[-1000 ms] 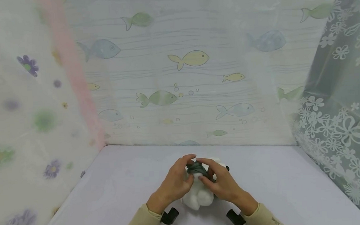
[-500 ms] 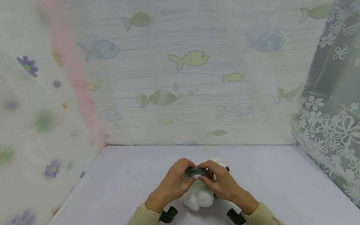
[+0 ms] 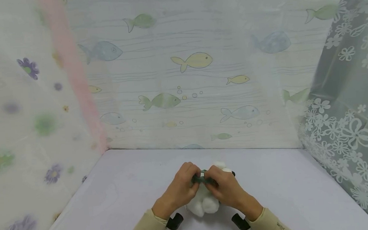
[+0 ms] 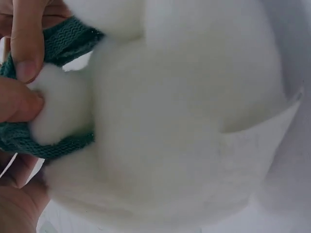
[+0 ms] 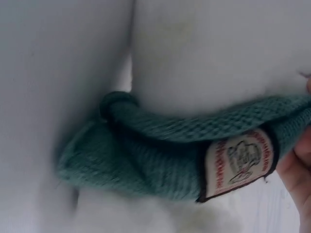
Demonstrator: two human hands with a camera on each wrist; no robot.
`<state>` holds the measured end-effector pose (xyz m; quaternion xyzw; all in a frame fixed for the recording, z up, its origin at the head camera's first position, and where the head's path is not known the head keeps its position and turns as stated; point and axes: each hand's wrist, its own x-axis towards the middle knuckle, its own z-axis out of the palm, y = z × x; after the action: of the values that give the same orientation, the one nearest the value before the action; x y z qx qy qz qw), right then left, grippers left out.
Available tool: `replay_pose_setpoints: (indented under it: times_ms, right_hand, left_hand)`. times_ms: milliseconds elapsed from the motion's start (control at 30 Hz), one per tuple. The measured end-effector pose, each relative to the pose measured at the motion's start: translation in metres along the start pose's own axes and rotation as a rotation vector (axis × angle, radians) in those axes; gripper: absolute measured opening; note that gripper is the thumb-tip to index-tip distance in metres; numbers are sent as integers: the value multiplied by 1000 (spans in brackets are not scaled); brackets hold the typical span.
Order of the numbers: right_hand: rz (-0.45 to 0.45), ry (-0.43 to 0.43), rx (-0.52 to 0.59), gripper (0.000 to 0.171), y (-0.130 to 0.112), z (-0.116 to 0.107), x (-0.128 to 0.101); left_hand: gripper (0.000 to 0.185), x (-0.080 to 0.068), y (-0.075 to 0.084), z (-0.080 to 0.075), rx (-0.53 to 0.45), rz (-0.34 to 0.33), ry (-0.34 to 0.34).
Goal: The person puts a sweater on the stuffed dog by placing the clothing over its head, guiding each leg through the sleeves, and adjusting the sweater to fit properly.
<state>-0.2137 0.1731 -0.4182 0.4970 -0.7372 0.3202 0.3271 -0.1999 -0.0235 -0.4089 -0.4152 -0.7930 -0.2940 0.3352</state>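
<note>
1. A white stuffed toy [image 3: 203,203] is on the white desk [image 3: 113,195], between the person's forearms, with the hands over part of it.
2. A green knitted band [image 3: 201,179] is on the toy; the left-wrist view shows it looping around a small rounded white part, and the right-wrist view shows it lying along the white plush.
3. The left hand [image 3: 182,184] pinches the band from one side – thumb and fingers bent in close.
4. The right hand [image 3: 226,186] pinches it too, just beside the left, fingertips drawn narrow.
5. A pale patch [image 5: 240,160] with red lettering (too blurred to read) is sewn onto the band.
6. A small dark spot [image 3: 233,173] shows on the toy past the right hand – eye or nose, I cannot tell.
7. Behind the desk hangs a fish-printed curtain [image 3: 202,100].
</note>
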Motion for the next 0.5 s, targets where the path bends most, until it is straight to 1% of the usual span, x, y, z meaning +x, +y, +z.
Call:
replay_pose_setpoints:
  times_ms: [67,100,267,333,400,433,500]
  right_hand:
    - [3,13,-19,14,1,0,0]
    - [13,15,-26,14,1,-1,0]
    - [60,12,-45,14,3,-3,-2]
    - [64,14,-52,14,4,-4,-3]
    - [64,10,-60,14,4,-4,-3]
    - [62,6,-61,14,4,-4,-3]
    - [57,-7,-57,17,3,-3,-3]
  left_hand:
    - [38,0,-2,-1,30,-22,15]
    - [37,0,-2,-2,37,-43,19]
    - [35,0,-5,-11,25,-185,14]
    - [34,0,-4,-15,10,-226,-5]
    - [34,1,-3,-18,7,-255,-44]
    - [34,1,-2,-19,12,-262,-72]
    - [36,2,-1,-19,27,-253,-117]
